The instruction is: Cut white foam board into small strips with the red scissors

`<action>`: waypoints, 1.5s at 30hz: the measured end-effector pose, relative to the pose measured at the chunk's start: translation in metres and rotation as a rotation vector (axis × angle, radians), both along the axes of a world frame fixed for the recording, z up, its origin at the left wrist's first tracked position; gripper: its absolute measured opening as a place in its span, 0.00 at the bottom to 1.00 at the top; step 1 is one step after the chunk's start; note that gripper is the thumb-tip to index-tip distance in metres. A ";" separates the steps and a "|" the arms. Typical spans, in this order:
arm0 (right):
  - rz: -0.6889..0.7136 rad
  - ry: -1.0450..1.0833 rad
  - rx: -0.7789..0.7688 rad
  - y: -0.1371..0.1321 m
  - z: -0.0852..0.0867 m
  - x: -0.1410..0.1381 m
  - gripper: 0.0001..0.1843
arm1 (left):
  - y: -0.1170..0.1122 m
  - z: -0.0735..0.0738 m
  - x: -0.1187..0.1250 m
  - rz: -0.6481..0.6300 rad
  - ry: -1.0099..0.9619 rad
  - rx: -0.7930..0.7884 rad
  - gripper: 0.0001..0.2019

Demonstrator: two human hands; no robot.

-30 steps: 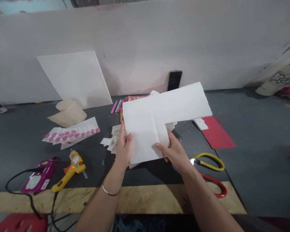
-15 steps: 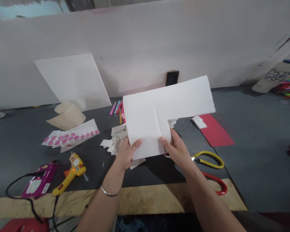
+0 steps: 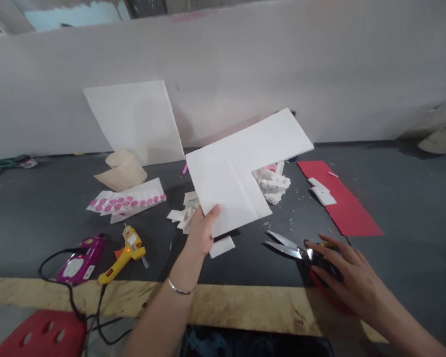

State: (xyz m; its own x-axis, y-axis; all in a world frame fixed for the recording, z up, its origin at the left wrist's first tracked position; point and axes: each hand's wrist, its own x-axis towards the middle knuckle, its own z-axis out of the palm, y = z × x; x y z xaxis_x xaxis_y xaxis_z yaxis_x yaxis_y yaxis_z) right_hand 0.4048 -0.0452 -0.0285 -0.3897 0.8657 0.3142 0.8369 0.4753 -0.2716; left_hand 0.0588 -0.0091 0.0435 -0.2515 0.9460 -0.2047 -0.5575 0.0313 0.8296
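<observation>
An L-shaped piece of white foam board (image 3: 223, 183) with a crease down its wider part is in my left hand (image 3: 203, 229). My thumb lies on top and the other fingers are under the near-left edge. The board is raised over the table and tilted. My right hand (image 3: 347, 272) is spread over the handles of the scissors (image 3: 293, 250), fingers apart; its grip is not closed. The blades lie slightly parted on the dark table, pointing left. Yellow and red handles are mostly covered by the hand.
A yellow glue gun (image 3: 128, 253) and purple device (image 3: 82, 259) lie left with cables. White paper scraps (image 3: 186, 213), a strip with pink dots (image 3: 126, 202), a tan curled sheet (image 3: 122, 171), white panel (image 3: 137, 124), white crumbly pile (image 3: 273, 186) and red sheet (image 3: 351, 208) surround the work.
My right hand has let go of the foam board and moved right onto the scissors. The board, now in my left hand alone, has turned and tilted. The view has shifted slightly.
</observation>
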 end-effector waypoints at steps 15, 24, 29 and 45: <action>0.001 0.520 -0.485 0.010 0.070 -0.104 0.14 | 0.006 -0.003 -0.005 0.010 -0.002 -0.189 0.23; 0.066 0.541 -0.574 0.032 0.080 -0.196 0.18 | 0.008 -0.007 0.000 0.014 -0.079 -0.115 0.18; 0.039 0.528 -0.540 0.032 0.074 -0.200 0.17 | 0.007 -0.006 0.004 0.031 -0.115 -0.129 0.19; 0.066 0.571 -0.532 0.031 0.062 -0.200 0.18 | 0.007 -0.008 0.007 0.066 -0.013 -0.107 0.23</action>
State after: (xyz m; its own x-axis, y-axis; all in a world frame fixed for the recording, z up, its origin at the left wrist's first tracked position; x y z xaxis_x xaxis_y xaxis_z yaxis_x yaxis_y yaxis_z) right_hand 0.2047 -0.0146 0.0334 -0.3482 0.9369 0.0305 0.4734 0.2038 -0.8570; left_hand 0.0660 -0.0025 0.0359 -0.3094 0.8998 -0.3076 -0.5719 0.0823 0.8162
